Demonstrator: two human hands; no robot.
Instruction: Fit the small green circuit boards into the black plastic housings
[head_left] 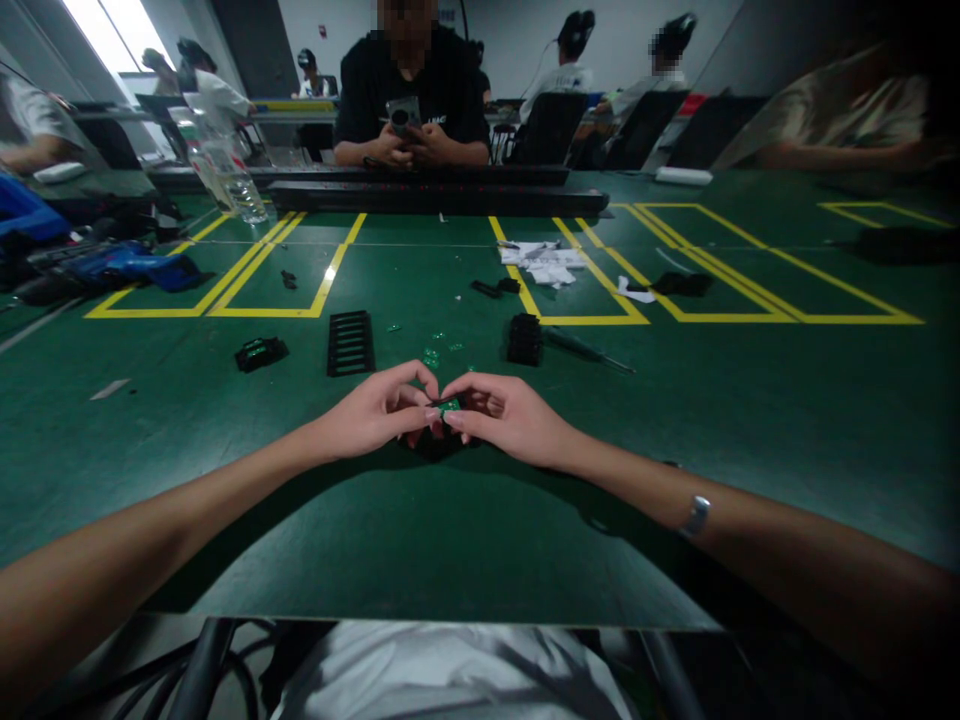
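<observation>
Between my two hands, just above the table, is a small green circuit board point(450, 406). My left hand point(390, 405) pinches its left side, thumb and forefinger closed. On the right edge, the fingers of my right hand point(499, 410) close in the same way. A dark part point(436, 447) shows below my fingers, mostly hidden by them. Several small green pieces point(433, 357) lie just beyond my hands. A black slotted frame point(350, 343) is past my left hand, and a stack of black parts point(524, 339) past my right.
A screwdriver point(589, 348) lies right of the black stack. A black part with green boards point(259, 353) sits at left. Farther back are paper scraps point(544, 262), a long black bar point(442, 200) and clear bottles point(240, 185). A person holding a phone point(405, 115) sits opposite.
</observation>
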